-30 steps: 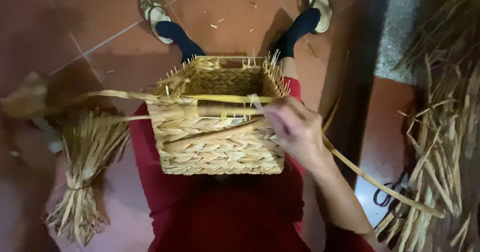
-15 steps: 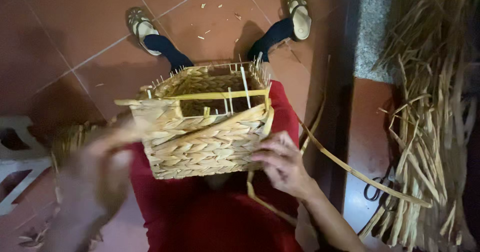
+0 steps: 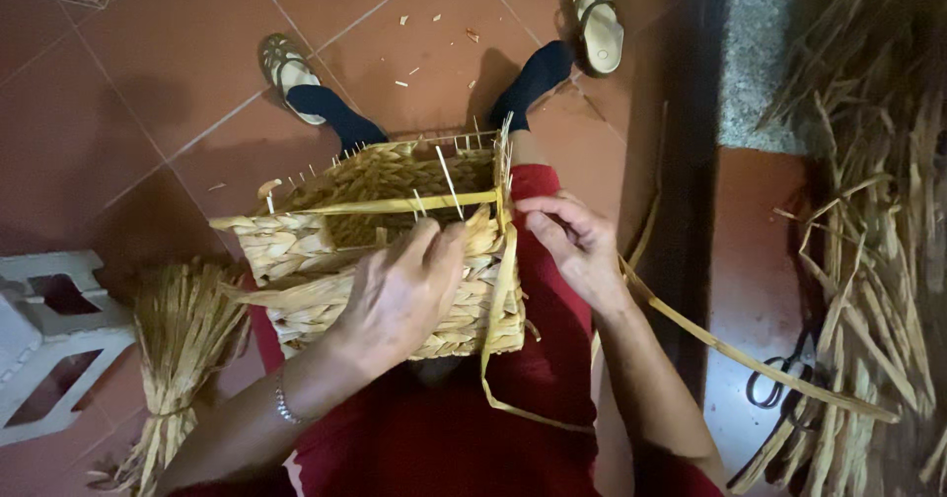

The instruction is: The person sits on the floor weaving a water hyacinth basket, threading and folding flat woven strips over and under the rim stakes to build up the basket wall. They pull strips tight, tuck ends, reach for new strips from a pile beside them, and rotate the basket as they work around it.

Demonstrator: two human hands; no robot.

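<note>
Only the head view here, so everything gets placed off the woven basket (image 3: 380,250), which sits on the person's lap over the red clothing (image 3: 444,438).

The left hand (image 3: 404,295) lies across the near wall of the basket, fingers curled over the top edge and pressing on the weave there. The right hand (image 3: 577,246) is at the basket's right corner, fingers pinched shut on a long flat straw strand (image 3: 730,349) that trails off to the right, away from the basket, and another length of strand loops down below that corner.

Progress-wise, I'd say the walls are mostly woven: the sides look dense and braided nearly all the way up. What's left looks like the rim, since thin upright stakes (image 3: 449,181) poke up above the top edge, and one loose flat strand lies across the opening.

Left of the basket there's a tied straw bundle (image 3: 182,349) on the tiled floor (image 3: 168,73), and a white plastic stool (image 3: 49,339) further left. Right of it, a big pile of loose straw (image 3: 878,211) and a pair of scissors (image 3: 774,379).
</note>
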